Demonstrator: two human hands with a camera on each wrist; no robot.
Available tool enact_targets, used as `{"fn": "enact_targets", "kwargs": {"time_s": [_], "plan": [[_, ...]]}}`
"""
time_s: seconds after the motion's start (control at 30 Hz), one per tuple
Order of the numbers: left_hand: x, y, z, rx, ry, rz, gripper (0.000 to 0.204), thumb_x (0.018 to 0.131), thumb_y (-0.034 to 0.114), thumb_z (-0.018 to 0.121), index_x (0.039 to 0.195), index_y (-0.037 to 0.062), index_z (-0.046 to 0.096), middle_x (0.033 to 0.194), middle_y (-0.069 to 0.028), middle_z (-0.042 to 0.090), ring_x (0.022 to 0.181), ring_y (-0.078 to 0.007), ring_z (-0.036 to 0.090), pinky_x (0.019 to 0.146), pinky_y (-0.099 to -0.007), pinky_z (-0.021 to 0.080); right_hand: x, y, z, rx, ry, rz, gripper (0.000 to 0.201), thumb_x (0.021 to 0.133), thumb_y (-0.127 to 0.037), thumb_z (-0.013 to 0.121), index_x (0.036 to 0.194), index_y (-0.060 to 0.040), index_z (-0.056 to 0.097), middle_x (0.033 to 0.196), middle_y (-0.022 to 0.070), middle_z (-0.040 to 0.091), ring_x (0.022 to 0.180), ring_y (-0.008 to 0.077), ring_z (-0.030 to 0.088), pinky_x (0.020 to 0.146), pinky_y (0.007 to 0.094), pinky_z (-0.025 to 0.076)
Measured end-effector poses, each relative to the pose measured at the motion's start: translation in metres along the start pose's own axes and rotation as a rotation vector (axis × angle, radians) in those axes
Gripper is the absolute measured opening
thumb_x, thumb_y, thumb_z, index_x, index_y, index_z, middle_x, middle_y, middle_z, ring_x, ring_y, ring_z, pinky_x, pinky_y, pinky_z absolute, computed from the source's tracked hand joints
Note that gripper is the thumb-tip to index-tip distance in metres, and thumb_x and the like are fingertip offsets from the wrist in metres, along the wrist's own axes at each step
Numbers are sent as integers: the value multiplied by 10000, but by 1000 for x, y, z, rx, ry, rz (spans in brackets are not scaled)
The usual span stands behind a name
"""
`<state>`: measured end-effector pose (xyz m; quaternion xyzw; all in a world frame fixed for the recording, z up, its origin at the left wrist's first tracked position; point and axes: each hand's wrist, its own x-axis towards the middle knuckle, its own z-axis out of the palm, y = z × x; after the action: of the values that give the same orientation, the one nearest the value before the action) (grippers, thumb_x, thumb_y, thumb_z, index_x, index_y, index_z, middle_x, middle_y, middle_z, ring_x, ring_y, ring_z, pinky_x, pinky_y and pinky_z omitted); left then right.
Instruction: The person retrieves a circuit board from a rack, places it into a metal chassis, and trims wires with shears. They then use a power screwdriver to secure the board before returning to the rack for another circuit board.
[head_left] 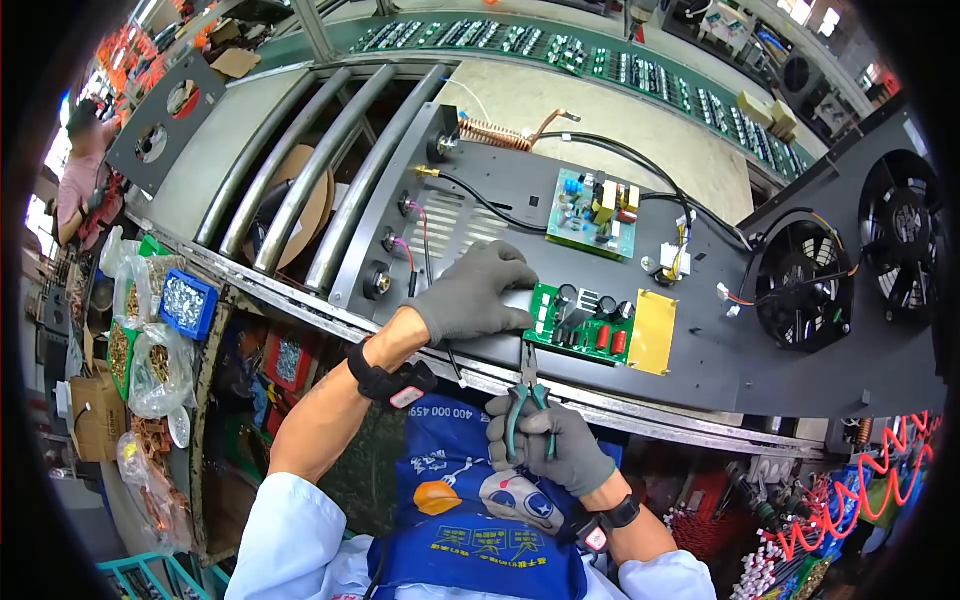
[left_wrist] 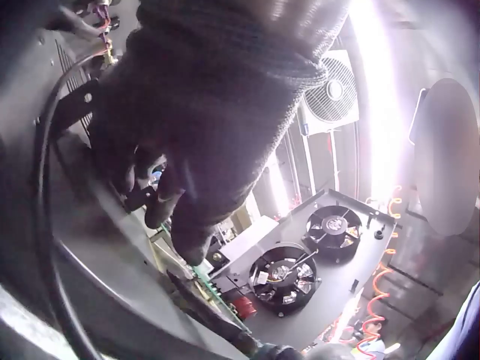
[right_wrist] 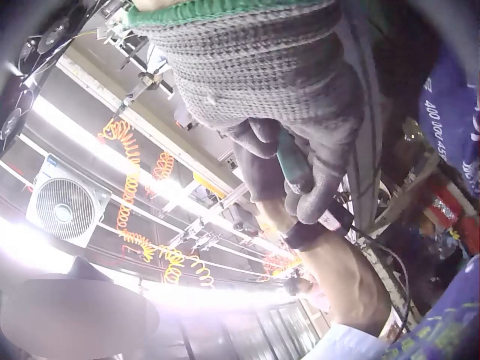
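My gloved left hand (head_left: 475, 295) holds the left end of a green circuit board (head_left: 580, 325) with its thumb and fingers. The board carries red and black components and a gold-coloured plate (head_left: 652, 332) at its right. In my gloved right hand (head_left: 570, 450) I grip pliers (head_left: 528, 378) with teal handles, their nose pointing up at the board's lower left corner, close to the left thumb. The left wrist view shows the pliers' nose (left_wrist: 202, 304) right by the left fingertips (left_wrist: 191, 247). Both lie over a dark metal chassis (head_left: 480, 345).
Another circuit board (head_left: 592, 212) is mounted behind, with black cables (head_left: 490, 200) around it. Two fans (head_left: 805, 285) sit in the panel at right. Metal rollers (head_left: 345, 215) lie left, beside a blue bin of screws (head_left: 187, 303). Red coiled hoses (head_left: 860, 490) hang at lower right.
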<state>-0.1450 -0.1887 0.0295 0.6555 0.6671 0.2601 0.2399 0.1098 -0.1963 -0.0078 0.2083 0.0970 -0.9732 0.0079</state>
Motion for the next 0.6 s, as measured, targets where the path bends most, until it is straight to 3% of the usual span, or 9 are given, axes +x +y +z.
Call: {"fn": "enact_targets", "kwargs": {"time_s": [0.07,0.17,0.3,0.4,0.6], "plan": [[3,2,-3,-15,-41,-28,523,756,257,860,1199,24,707,1251,-150,596,1220,-325,548,1080,-397,448,4,5,-5,35,-25,-20,434,865,-74,532,1279,54,557,1055,205,686,856,322,696,810,471,585],[7,1,-4,-7,-75,-50,501,751,261,861,1164,22,706,1240,-149,584,1213,-320,546,1075,-396,449,2,-1,0,-83,162,2,404,807,-21,506,1200,45,576,1000,202,679,790,306,677,726,444,578],[13,2,-6,23,-121,-65,463,748,272,861,1101,24,694,1222,-151,572,1199,-322,550,1048,-400,461,4,-3,4,-296,280,-38,428,749,9,448,1157,48,569,928,206,667,702,303,668,628,432,579],[18,6,-7,55,-171,-125,447,739,283,866,1055,28,679,1221,-154,563,1194,-333,551,1033,-407,467,7,1,5,-395,337,-56,399,755,0,448,1133,49,565,913,203,661,690,299,663,631,434,578],[22,5,-6,87,-183,-122,435,701,263,897,989,37,662,1207,-159,555,1173,-348,553,1006,-410,479,11,8,1,-156,194,-66,370,762,-13,418,1103,37,553,889,196,649,703,284,654,621,414,559]]}}
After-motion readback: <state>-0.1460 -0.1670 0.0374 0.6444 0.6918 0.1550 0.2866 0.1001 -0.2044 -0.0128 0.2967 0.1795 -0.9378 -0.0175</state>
